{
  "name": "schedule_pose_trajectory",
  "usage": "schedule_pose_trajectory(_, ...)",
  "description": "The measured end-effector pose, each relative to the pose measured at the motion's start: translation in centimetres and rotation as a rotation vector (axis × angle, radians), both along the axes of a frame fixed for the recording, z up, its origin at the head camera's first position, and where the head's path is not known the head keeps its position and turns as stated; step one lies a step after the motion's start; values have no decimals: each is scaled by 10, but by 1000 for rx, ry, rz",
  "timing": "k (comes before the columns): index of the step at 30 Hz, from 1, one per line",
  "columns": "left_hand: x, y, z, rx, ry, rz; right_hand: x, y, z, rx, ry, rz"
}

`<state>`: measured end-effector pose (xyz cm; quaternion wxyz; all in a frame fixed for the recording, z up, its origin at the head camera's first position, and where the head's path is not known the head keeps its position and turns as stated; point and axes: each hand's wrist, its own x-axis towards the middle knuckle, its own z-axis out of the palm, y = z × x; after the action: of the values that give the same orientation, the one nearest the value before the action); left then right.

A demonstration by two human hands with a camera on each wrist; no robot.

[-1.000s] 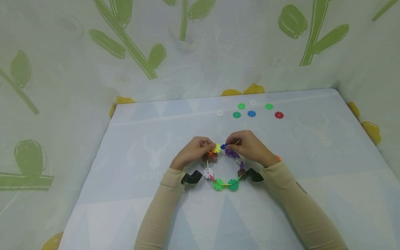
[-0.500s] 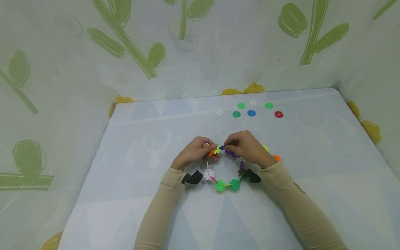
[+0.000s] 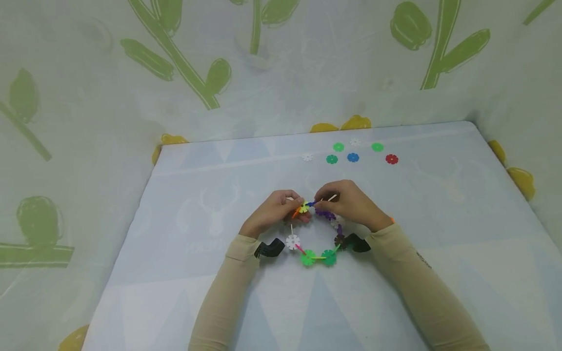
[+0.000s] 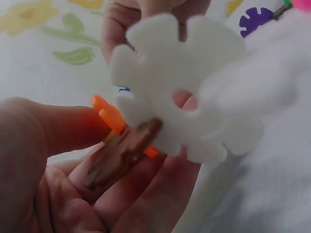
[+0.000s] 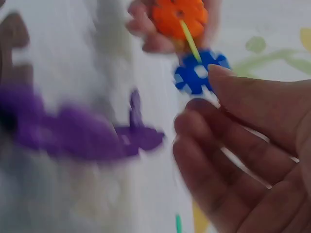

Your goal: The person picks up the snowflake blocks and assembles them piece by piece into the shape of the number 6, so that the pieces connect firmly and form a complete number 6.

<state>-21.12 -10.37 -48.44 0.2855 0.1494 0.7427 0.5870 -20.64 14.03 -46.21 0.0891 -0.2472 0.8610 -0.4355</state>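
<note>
A ring of notched plastic snowflake discs, slotted edge to edge, lies between both hands, with a gap at its far side in the head view. My left hand pinches the ring's left end, near a yellow disc. Its wrist view shows an orange disc at the thumb, a brown disc and a large white disc. With thumb and finger, my right hand pinches a blue disc, joined by the yellow one to the orange. A purple disc at the ring's other end stands apart from the blue.
Loose discs lie at the table's back: white, green, blue, red and several more. Another orange disc is mostly hidden behind the right wrist. A patterned wall rises behind the table.
My right hand has shifted slightly away from me and tilted, covering more of the loose orange disc by the wrist. The ring has moved slightly; both hands keep their grip.
</note>
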Motion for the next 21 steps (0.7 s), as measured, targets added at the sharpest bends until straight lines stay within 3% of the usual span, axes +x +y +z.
schedule_pose_trajectory(4, 0, -2, 0, -40, 3, 1, -3, 10, -2, 115, -55, -33)
schedule_pose_trajectory(9, -1, -3, 0, -63, 25, 8, -3, 8, -6, 226, -94, 23)
schedule_pose_trajectory(14, -2, -3, -2, -84, 55, 9, -2, 2, -8, 242, -42, 43)
schedule_pose_trajectory(21, -4, -1, -7, -104, 62, 8, -2, 4, -5, 235, -57, 12)
